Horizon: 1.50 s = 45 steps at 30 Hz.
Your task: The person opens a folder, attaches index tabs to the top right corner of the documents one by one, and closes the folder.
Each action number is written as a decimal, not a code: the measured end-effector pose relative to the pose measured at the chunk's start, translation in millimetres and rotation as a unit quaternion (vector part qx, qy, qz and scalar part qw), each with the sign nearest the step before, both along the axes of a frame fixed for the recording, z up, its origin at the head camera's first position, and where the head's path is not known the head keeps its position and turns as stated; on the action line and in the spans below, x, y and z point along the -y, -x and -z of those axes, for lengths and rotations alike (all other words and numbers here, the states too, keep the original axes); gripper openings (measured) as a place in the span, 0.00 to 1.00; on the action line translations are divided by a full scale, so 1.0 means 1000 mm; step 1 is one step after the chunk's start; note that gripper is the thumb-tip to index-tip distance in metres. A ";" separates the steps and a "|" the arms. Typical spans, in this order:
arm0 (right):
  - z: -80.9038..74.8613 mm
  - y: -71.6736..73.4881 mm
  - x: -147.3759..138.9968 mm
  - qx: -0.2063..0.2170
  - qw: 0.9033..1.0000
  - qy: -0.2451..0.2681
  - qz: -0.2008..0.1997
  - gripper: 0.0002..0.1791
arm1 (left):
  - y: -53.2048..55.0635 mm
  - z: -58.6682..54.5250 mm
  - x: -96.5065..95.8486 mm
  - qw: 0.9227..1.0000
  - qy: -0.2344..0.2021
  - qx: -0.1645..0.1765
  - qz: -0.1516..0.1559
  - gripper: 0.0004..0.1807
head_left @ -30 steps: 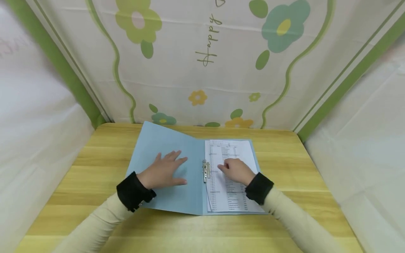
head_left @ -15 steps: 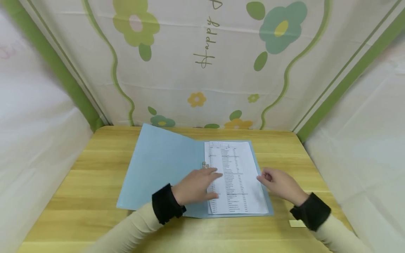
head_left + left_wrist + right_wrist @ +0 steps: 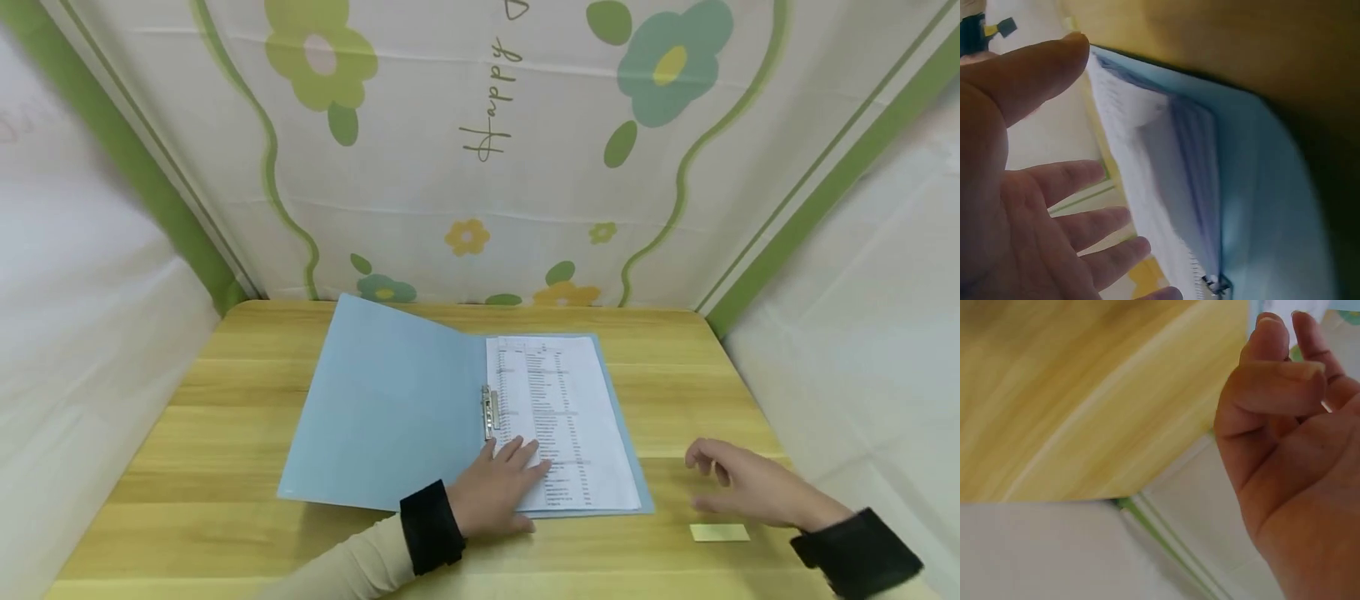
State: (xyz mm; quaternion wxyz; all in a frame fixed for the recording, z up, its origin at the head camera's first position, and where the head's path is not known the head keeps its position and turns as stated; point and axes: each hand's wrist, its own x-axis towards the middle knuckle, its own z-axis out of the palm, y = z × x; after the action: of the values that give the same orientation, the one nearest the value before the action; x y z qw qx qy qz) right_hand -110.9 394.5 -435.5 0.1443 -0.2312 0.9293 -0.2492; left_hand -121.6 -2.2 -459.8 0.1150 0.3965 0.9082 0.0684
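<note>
A light blue folder [image 3: 382, 408] lies spread on the table, its left cover slightly raised. Printed sheets [image 3: 573, 392] rest on its right side, beside a metal clip [image 3: 488, 414] near the fold. My left hand [image 3: 498, 492] is over the lower left corner of the sheets with straight, spread fingers; the left wrist view shows the stack's edge [image 3: 1194, 169] beyond the palm. To the right of the folder, my right hand [image 3: 753, 485] hovers with loosely bent fingers, holding nothing. Just below it lies a small pale yellow strip [image 3: 720, 532].
The wooden table [image 3: 225, 433] has a back edge against a flower-printed cloth wall [image 3: 420, 183]. White cloth walls [image 3: 847, 333] stand at both sides.
My left hand has moved right from the blue cover to the sheets' lower corner. My right hand has left the sheets, moving right and toward me. The yellow strip is now fully visible.
</note>
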 end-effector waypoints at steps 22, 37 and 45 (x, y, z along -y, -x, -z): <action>0.058 -0.035 -0.054 0.004 0.998 -0.053 0.014 0.25 | -0.004 0.024 0.001 0.999 -0.012 0.001 -0.039 0.38; 0.066 -0.034 -0.057 0.035 0.996 0.069 -0.036 0.16 | -0.001 0.024 -0.001 0.999 -0.008 0.002 -0.041 0.38; 0.064 -0.031 -0.054 0.007 0.997 0.064 -0.034 0.17 | -0.001 0.018 0.001 0.999 -0.011 0.003 -0.040 0.38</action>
State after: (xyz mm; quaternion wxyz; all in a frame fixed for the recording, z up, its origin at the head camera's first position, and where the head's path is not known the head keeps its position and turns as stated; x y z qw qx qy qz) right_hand -79.7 448.2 -499.7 0.1446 -0.2700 0.9020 -0.3043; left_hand -121.1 -3.3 -477.9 0.1104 0.3605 0.9224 0.0843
